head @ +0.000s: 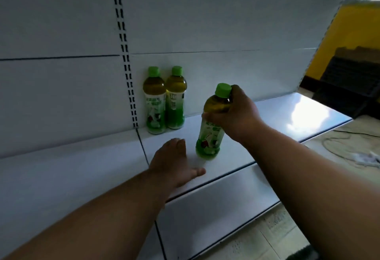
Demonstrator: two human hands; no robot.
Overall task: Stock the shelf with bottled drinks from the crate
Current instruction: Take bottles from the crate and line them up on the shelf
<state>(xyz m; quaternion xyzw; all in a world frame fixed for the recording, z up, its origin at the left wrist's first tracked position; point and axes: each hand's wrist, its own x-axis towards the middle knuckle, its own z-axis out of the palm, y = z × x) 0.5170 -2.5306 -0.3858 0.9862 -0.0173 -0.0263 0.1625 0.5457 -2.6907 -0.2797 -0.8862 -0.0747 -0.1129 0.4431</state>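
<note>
Closest to the camera, the left hand (pixel 174 163) lies flat on the white shelf (pixel 267 120), fingers out straight and relaxed, holding nothing, thumb out to the side near the front edge. Just beside it to the right, the right hand (pixel 236 113) has its fingers wrapped round the upper part of a green-capped bottle (pixel 211 124), right below the cap. The bottle looks upright with a slight lean, base on or just above the shelf, can't tell which. Further back, two matching bottles (pixel 164 101) stand side by side, touching, right up against the back panel (pixel 205 23) next to the slotted upright (pixel 125 64). No crate in view, unless the dark thing (pixel 349 87) off past the shelf end on the right is it, too dim to say.

My take: it wants sliding back so it sits just beside the right one of the pair, label facing out like theirs. Holding it that high makes it tippy, so I'd push slow and keep the base flat, and stop before it knocks the neighbours
</note>
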